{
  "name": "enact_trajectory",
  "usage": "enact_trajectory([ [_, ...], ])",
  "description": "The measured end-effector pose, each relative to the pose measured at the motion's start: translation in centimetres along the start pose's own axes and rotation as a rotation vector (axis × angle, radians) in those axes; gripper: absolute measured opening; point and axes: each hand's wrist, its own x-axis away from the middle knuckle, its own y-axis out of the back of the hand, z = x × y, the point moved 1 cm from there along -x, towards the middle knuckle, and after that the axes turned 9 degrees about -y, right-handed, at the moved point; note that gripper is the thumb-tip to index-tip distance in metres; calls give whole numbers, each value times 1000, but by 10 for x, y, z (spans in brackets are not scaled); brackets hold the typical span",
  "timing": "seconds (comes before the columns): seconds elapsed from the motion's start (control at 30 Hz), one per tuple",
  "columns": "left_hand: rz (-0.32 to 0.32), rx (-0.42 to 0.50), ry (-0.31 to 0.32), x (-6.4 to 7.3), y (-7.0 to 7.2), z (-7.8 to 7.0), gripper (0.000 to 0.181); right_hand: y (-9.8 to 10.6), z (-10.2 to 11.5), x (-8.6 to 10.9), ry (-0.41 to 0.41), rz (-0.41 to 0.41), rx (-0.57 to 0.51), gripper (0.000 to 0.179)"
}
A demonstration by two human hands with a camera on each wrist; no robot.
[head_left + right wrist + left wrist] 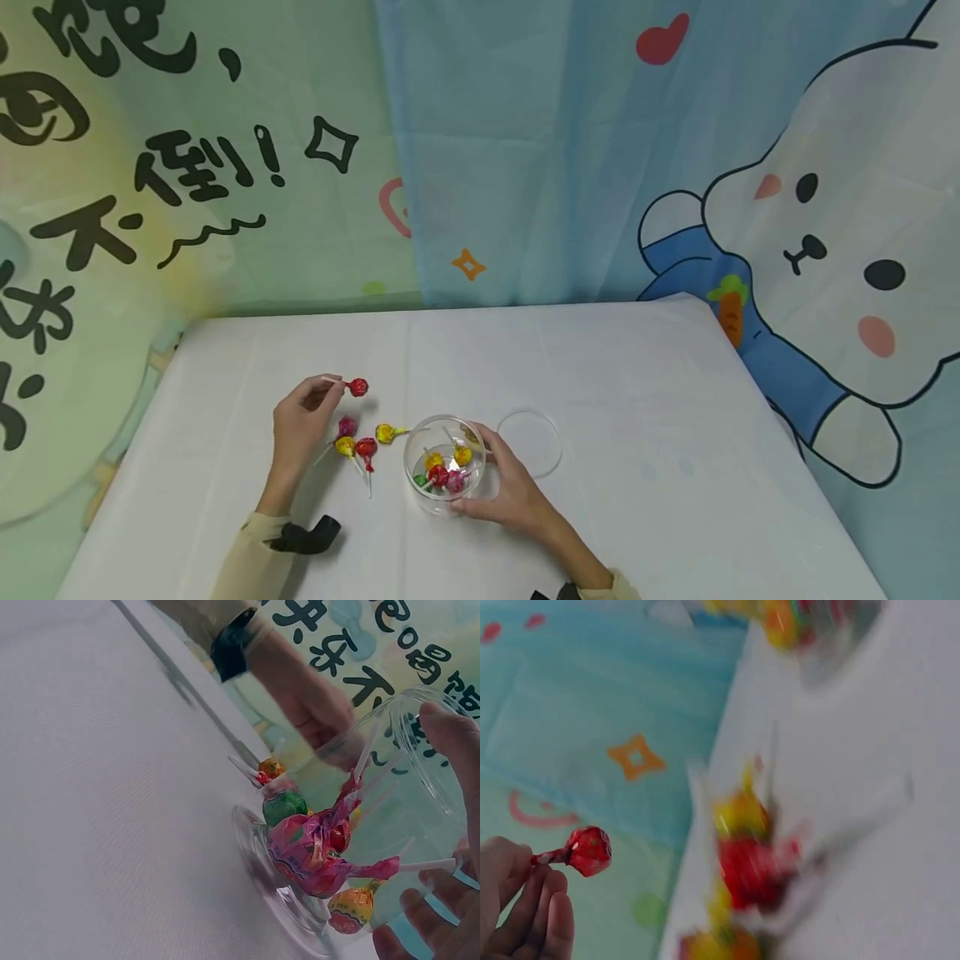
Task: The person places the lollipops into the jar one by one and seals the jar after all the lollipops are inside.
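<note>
My left hand (298, 425) pinches a red-wrapped lollipop (357, 387) by its white stick, above the table. In the left wrist view the same red lollipop (589, 851) points away from the fingertips. With thumb and fingers round its side, my right hand (513, 492) holds a clear glass jar (445, 417) with a footed base. Inside the jar lie several lollipops, among them a pink one (304, 855), a green one (285, 808) and a yellow one (352, 909). Between hand and jar, loose lollipops lie: a purple (347, 427), a red (366, 448) and yellow ones (386, 433).
A thin, clear round ring, like a lid (559, 446), lies on the white-covered table (660, 517) just right of the jar. Behind the table's back edge hangs a printed curtain (517, 167) with a cartoon rabbit.
</note>
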Motion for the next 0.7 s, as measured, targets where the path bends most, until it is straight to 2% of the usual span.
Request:
enact_trajectory([
  [0.13,26,134,-54,15,-2,-34,13,0,-1,1,0,-5,-3,92],
  [0.23,41,192,-68,29,-4,-58,9,-1,-2,2,-12,-1,-14,92],
  [0.37,70,266,-109,48,-8,-80,7,-2,-2,2,-26,1,-20,93],
  [0.53,117,298,-221,64,-14,-92,9,-3,-2,1,-12,-7,-12,93],
  [0.7,128,299,-264,74,-18,-95,13,-3,-2,-1,-3,-14,5,93],
])
